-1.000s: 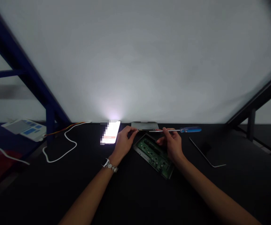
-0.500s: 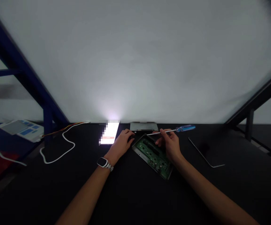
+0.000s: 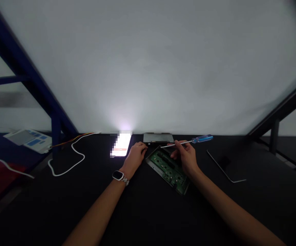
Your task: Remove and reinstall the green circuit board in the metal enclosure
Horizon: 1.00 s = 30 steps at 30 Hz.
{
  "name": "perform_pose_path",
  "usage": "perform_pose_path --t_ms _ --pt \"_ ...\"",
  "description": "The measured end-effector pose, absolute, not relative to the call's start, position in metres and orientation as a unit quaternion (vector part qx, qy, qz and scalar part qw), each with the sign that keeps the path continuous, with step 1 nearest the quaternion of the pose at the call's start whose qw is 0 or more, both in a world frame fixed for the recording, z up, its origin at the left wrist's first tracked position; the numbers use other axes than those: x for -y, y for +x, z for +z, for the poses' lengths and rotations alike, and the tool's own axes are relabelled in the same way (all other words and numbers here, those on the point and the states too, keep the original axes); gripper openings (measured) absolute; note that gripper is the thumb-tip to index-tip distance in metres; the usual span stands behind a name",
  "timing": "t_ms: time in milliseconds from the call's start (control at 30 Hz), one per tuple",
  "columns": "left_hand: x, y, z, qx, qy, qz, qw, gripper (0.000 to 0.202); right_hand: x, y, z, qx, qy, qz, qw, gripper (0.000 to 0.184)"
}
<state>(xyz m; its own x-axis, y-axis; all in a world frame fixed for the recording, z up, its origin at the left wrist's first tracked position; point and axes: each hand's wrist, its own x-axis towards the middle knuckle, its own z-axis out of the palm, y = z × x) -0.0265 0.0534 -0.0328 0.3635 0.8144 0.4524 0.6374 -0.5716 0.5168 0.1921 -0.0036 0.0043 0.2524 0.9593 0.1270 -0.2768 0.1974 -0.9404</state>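
My right hand [image 3: 187, 155] is closed around the shaft of a screwdriver [image 3: 202, 139] with a clear blue handle. The handle points right, and the tip reaches left over the top corner of a green circuit board [image 3: 169, 169] in a metal frame. That board lies tilted on the dark table, partly under my right hand. Close to the board's left corner, my left hand [image 3: 137, 153] rests with its fingers curled. Its fingertips are dark, and whatever they may hold cannot be made out. Behind the board sits a flat grey metal unit [image 3: 158, 138] against the wall.
A lit phone [image 3: 122, 145] stands left of my left hand. Farther left runs a white cable [image 3: 72, 169] beside a printed sheet [image 3: 32, 138]. A bent metal rod [image 3: 221, 167] lies on the table [image 3: 148, 218] at right. Blue frame bars [image 3: 32, 75] slant up at left.
My left hand has shifted slightly right, and its fingers are drawn closer together. The screwdriver and right hand stay almost in place. The view has turned a little.
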Motion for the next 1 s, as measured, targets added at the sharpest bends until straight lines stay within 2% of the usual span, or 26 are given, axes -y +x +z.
perform_pose_path --t_ms 267,400,533,700,800,1000 --pt "-0.04 -0.031 -0.016 -0.444 0.797 0.38 0.155 0.019 0.0 0.2 0.005 0.395 -0.439 0.475 0.652 0.04" --pt "-0.023 -0.025 -0.004 -0.451 0.806 0.34 0.178 0.023 -0.004 0.218 0.008 0.443 -0.463 0.513 0.572 0.037" --pt "-0.019 -0.015 -0.005 -0.433 0.837 0.278 0.187 0.018 -0.004 0.227 0.004 0.482 -0.47 0.552 0.492 0.034" --pt "-0.033 -0.005 -0.006 -0.433 0.844 0.277 0.156 0.023 0.001 0.216 0.0 0.539 -0.467 0.56 0.422 0.033" --pt "-0.04 -0.003 -0.002 -0.429 0.851 0.269 0.138 0.022 0.003 0.214 -0.001 0.587 -0.501 0.501 0.391 0.033" --pt "-0.042 -0.003 -0.004 -0.423 0.854 0.277 0.123 0.018 0.006 0.219 -0.005 0.664 -0.603 0.286 0.336 0.031"
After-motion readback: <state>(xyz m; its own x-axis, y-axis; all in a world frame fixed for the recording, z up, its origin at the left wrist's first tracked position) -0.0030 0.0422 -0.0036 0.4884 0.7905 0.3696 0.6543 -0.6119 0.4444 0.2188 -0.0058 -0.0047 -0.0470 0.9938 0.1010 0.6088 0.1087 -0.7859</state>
